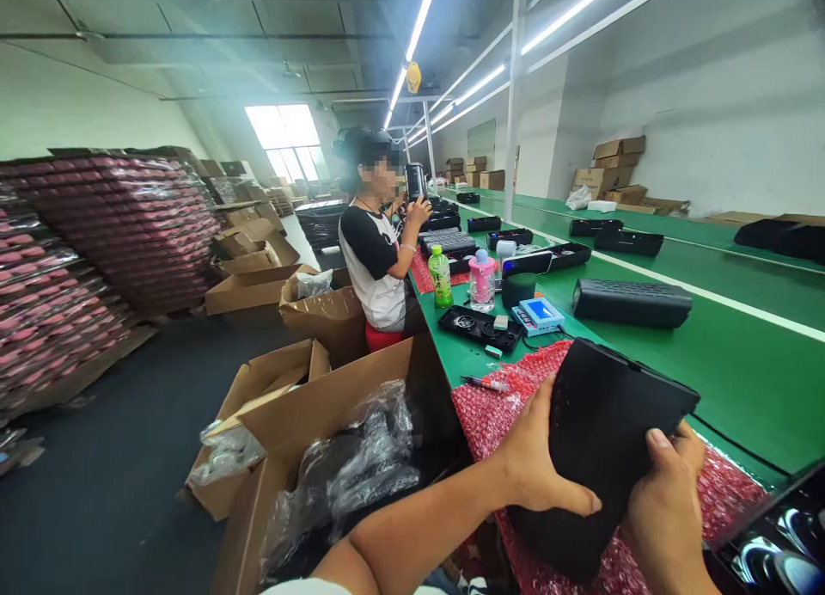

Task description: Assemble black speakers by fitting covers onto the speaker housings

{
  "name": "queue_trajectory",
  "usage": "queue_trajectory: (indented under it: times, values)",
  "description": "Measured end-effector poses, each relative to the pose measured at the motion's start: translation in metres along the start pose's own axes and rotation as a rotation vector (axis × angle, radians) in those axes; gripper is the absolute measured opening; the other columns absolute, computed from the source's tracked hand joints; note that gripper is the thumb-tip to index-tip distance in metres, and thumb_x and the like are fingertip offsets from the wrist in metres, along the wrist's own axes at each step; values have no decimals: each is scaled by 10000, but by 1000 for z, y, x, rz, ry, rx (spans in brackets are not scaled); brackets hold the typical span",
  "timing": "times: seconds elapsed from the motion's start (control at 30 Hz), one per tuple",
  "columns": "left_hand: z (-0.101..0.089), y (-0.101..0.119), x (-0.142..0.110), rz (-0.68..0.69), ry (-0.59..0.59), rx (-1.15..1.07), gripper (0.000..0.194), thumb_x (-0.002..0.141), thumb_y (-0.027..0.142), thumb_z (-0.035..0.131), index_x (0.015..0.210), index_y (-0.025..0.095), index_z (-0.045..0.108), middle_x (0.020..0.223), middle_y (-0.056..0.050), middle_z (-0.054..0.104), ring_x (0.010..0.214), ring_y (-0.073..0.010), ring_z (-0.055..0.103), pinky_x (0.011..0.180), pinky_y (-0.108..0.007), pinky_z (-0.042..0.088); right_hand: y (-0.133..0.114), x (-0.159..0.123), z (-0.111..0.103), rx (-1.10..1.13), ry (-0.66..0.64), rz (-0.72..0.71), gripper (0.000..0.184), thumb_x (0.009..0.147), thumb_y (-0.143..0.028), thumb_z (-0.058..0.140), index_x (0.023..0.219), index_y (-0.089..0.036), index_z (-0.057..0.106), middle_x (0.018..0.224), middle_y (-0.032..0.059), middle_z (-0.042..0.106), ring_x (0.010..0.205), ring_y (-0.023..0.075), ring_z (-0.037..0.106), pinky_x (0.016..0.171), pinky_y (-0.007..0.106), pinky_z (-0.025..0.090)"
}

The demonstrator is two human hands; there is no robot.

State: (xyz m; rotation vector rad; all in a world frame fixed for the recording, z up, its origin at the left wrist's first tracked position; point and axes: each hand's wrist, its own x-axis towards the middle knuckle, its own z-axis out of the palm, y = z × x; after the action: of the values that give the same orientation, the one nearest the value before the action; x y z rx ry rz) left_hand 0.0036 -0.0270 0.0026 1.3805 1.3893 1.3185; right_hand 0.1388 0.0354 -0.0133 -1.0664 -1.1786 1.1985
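Observation:
I hold a long black speaker housing point(599, 440) upright and tilted over a red bubble-wrap mat point(490, 414) on the green bench. My left hand point(538, 466) grips its left side with the thumb across the front. My right hand point(667, 509) grips its lower right edge, thumb up on the face. A pen point(485, 383) lies on the bench just beyond the mat.
Another black speaker point(632, 303) lies on the green conveyor point(741, 363). Bottles point(442, 277), a small tester point(538, 314) and a black tray point(480, 327) stand ahead. A seated co-worker point(377, 251) handles a speaker. Open cartons with plastic bags point(309, 457) sit at my left; stacked pallets point(116, 225) further left.

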Motion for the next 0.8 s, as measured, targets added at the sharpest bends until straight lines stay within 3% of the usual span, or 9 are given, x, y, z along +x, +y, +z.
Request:
queue_trajectory:
  times: [0.17,0.37,0.67,0.8]
  values:
    - [2,2,0,4,8,44,1453,378,258,920,1578,244,102,1622,-159,220,1489,-443,177,1219,-630,146,-17,-3,2,-3,16,70,815,763,-631,472,1397,-133,358,1281,143,456,1223,378,436,1086,582,316]
    - [6,2,1,-19,15,86,1464,372,267,922,1578,228,92,1632,-170,176,1498,-437,142,1229,-612,112,-19,-1,0,-110,25,24,693,812,-612,411,1326,-147,397,1266,142,447,1180,336,445,1040,493,373]
    - [4,-2,6,101,23,77,1378,410,291,918,1562,230,166,1583,-154,298,1469,-424,240,1214,-608,185,-16,1,6,71,12,23,720,786,-649,495,1303,-160,382,1279,135,436,1199,314,430,1074,480,308]
    - [2,-8,5,12,6,84,1402,426,289,903,1575,232,102,1609,-145,241,1492,-419,174,1232,-595,126,-11,2,9,100,31,73,807,743,-705,498,1339,-181,355,1263,123,463,1162,314,459,1048,482,327]
